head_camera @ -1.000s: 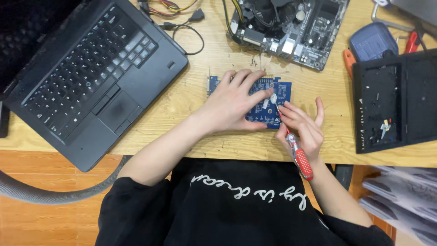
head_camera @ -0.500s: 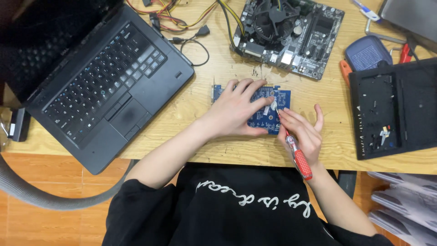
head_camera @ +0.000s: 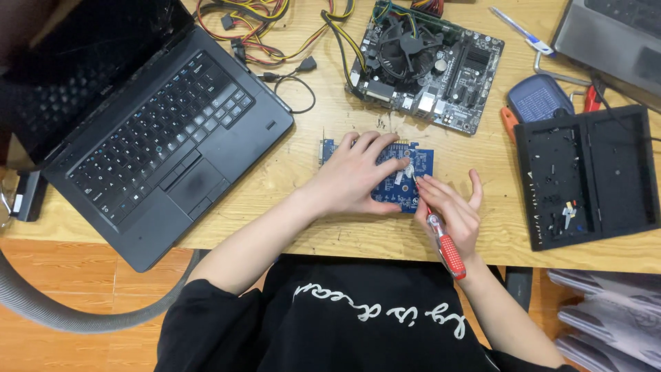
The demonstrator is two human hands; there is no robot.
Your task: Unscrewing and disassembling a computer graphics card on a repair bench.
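A small blue circuit board (head_camera: 403, 180) is pinned flat by the left hand (head_camera: 358, 176); a red-handled screwdriver (head_camera: 444, 244) is gripped by the right hand (head_camera: 451, 213) (tip hidden); components could be gouged by a slip.

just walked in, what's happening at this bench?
A person is working on a small blue circuit board lying flat on the wooden desk. The left hand presses it down while the right hand holds a red-handled screwdriver, tip on the board. An open laptop sits to the left, a motherboard behind.
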